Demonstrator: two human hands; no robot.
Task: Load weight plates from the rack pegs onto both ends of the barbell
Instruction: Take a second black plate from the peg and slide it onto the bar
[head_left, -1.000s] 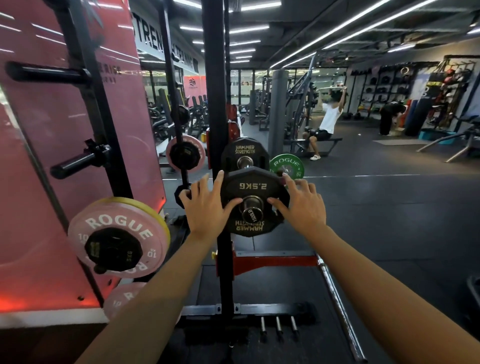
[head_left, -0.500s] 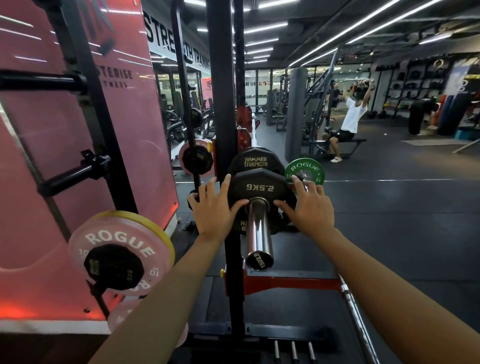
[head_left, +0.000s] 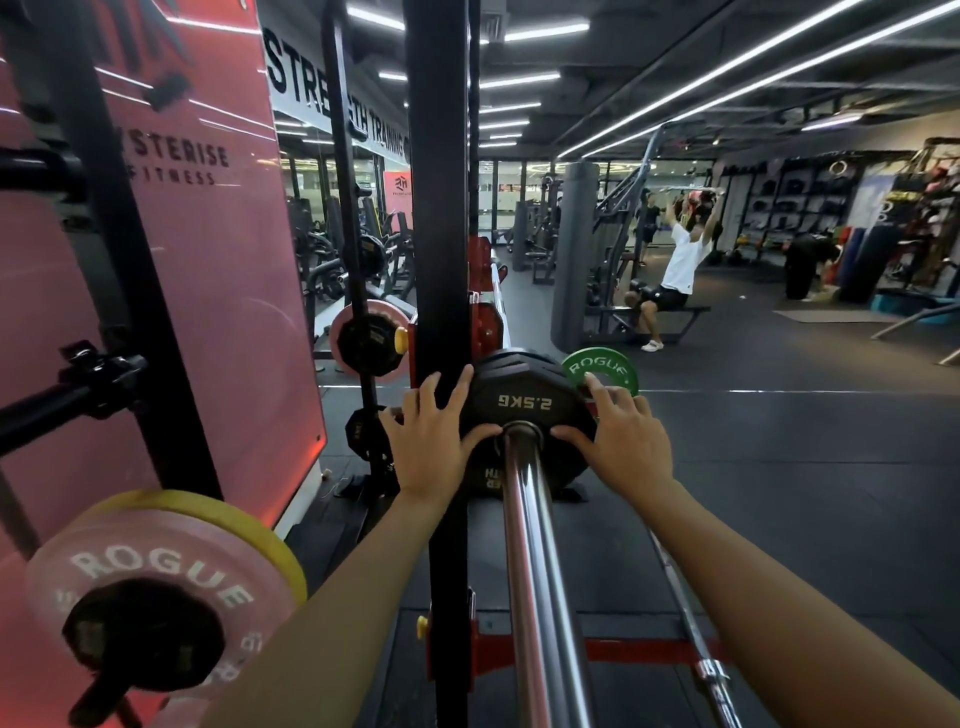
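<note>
A black 2.5 kg plate (head_left: 522, 402) sits far down the chrome barbell sleeve (head_left: 535, 545), against another black plate behind it. My left hand (head_left: 431, 441) lies flat on the plate's left side, thumb beside the sleeve. My right hand (head_left: 621, 441) presses on its right side in the same way. The sleeve runs from the plate toward me, between my forearms. A pink Rogue plate (head_left: 150, 587) with a small black plate on top hangs on a rack peg at lower left. A yellow plate sits behind it.
The black rack upright (head_left: 441, 208) stands just left of the sleeve. An empty peg (head_left: 67, 384) juts out at left. A green Rogue plate (head_left: 602, 369) shows behind the black plates. Another pink plate (head_left: 363, 338) hangs farther back. A person sits on a bench (head_left: 670, 275).
Both hands have pushed the 2.5 kg plate from the sleeve's tip far inward, up against the plate behind. Much more bare sleeve now shows toward me.
</note>
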